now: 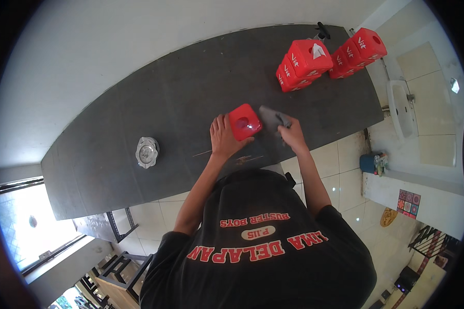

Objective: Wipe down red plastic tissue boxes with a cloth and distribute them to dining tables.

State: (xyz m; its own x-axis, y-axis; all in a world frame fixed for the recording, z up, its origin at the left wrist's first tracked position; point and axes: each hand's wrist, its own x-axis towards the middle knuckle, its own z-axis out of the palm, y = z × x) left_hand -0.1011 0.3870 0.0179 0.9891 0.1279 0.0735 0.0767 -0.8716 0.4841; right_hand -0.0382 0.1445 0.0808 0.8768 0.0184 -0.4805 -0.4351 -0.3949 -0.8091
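Note:
My left hand (222, 135) rests against the left side of a red plastic tissue box (244, 116), its fingers and thumb around the edge. The box has a round opening in its top and sits on the dark grey tabletop (178, 104). Just right of the box, my right hand (290, 133) grips a grey cloth (271, 116), which is slightly blurred. Whether the cloth touches the box or the table is unclear.
Stacked red tissue boxes (307, 58) stand at the back right, with another stack (365, 44) beside them and a spray bottle (323, 31) behind. Glass ashtrays (147, 152) are on the table's left part. A white sink (401, 108) is beyond the right end.

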